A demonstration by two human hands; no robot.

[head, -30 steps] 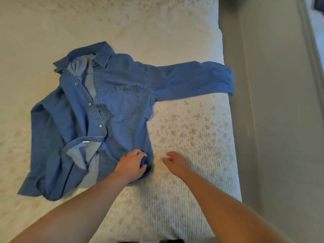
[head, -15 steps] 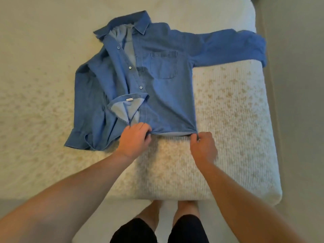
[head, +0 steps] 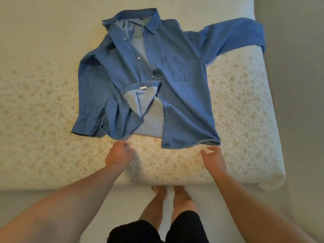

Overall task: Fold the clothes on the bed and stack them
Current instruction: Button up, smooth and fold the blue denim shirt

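Observation:
A blue denim shirt (head: pixel 182 102) lies face up on the bed (head: pixel 245 111), collar away from me and front partly unbuttoned. Its left front panel is folded back and shows the pale inside. One sleeve (head: pixel 233 39) stretches out to the right, reaching the bed's edge. The other sleeve (head: pixel 89 95) lies bunched along the left side. My left hand (head: pixel 118 154) hovers just below the left part of the hem, fingers loosely curled and holding nothing. My right hand (head: pixel 213 157) is just below the hem's right corner, fingers relaxed and apart from the cloth.
The cream patterned bedcover (head: pixel 43 102) spreads wide to the left of the shirt. The bed's right edge (head: pixel 273 137) drops to a grey floor (head: pixel 298 85). My legs and bare feet (head: pixel 168 193) stand against the near edge.
Both hands gripped the shirt's hem half a second ago. They have let go and drawn back slightly toward me, and the shirt lies flatter.

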